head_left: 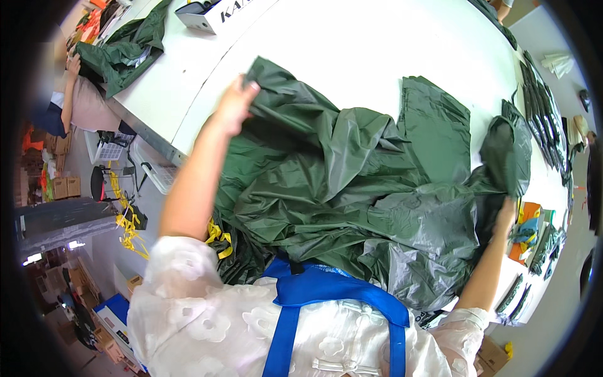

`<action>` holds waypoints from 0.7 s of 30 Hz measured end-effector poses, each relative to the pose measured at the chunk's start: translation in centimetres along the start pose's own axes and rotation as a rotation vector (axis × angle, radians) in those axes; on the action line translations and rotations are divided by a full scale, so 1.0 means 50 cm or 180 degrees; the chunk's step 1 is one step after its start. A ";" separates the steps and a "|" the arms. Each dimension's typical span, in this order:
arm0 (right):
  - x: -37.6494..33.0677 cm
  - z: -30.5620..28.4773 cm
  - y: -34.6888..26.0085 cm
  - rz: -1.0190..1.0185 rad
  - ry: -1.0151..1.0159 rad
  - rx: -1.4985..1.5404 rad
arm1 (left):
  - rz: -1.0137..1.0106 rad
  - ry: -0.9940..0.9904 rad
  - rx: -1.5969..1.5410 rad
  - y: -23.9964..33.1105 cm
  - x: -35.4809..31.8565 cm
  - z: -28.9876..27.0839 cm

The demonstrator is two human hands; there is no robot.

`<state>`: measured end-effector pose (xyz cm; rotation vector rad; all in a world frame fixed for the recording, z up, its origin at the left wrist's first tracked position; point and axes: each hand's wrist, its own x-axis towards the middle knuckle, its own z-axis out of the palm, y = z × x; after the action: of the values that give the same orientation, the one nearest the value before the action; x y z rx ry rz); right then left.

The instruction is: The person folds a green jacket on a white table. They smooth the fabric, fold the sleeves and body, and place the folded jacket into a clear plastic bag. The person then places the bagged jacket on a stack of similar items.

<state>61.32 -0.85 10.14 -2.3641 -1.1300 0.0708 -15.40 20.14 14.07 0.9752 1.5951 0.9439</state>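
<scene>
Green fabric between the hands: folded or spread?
Spread but rumpled: the green fabric lies in loose creases between left hand and right hand.

The cloth (301, 157) I have before me is dark green, paling to silvery grey where its folds shine. I read the same plain green on the flat piece (436, 125) behind it and on the fabric (129, 60) by the co-worker at far left. The table (352, 44) is white, crossed by one thin dark line. The shirt (204, 320) I look down on is whitish, patterned with pale flowers; the apron (348, 292) over it is plain bright blue. I pick out yellow straps (129, 234), brown cartons (67, 187), a white basket (108, 151) and, at my right, black strips (543, 119).
</scene>
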 end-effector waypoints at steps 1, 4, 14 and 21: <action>0.030 -0.075 0.020 -0.0044 0.0505 0.0247 | 0.0218 -0.0159 0.0989 0.097 -0.019 -0.038; 0.053 -0.277 -0.055 0.1105 0.1234 0.2725 | 0.0659 -0.0702 -0.0425 0.214 0.061 -0.296; -0.054 -0.367 0.062 0.1296 0.1371 0.2917 | 0.0377 -0.1816 -0.0509 0.154 -0.037 -0.284; -0.064 -0.406 0.173 0.1407 0.1335 0.2931 | -0.0107 -0.1503 -0.0207 0.044 -0.081 -0.233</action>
<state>70.67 -16.39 23.10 -1.6229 -0.2449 0.1906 -25.73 15.91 19.77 1.0322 1.1725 0.6741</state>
